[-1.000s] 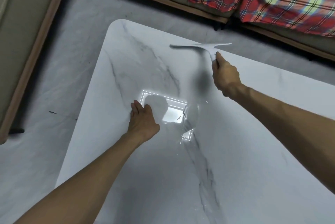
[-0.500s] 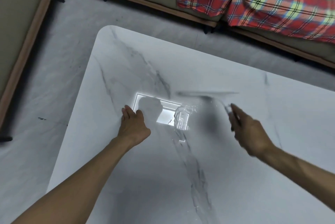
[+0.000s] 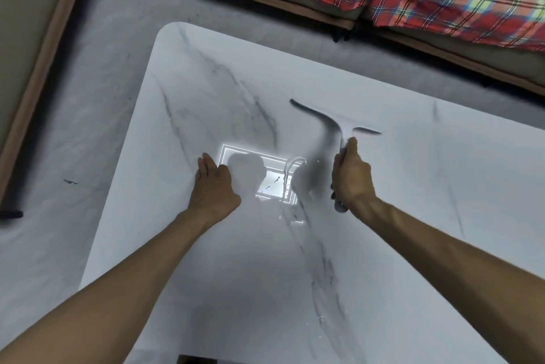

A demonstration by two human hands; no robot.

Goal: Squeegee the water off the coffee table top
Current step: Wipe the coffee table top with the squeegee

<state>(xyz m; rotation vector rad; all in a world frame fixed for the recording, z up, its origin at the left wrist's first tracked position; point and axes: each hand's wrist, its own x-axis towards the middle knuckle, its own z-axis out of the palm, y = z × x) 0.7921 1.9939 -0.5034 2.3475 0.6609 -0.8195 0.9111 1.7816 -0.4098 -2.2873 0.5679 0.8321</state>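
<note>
Head view: right hand [image 3: 351, 178] grip closed on squeegee [image 3: 342, 139], blade lying crosswise beyond the water streak [image 3: 290, 183], which sits toward the person; left hand [image 3: 213, 186] flat, empty on desk [image 3: 413, 245].

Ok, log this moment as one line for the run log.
step: squeegee pass | right hand: gripping squeegee, blade blurred | left hand: flat on coffee table top | water: streaks mid-table

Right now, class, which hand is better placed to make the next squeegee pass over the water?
Right hand: it grips the white T-shaped squeegee beside the water. Left hand lies flat on the white marble-patterned table top.
</note>
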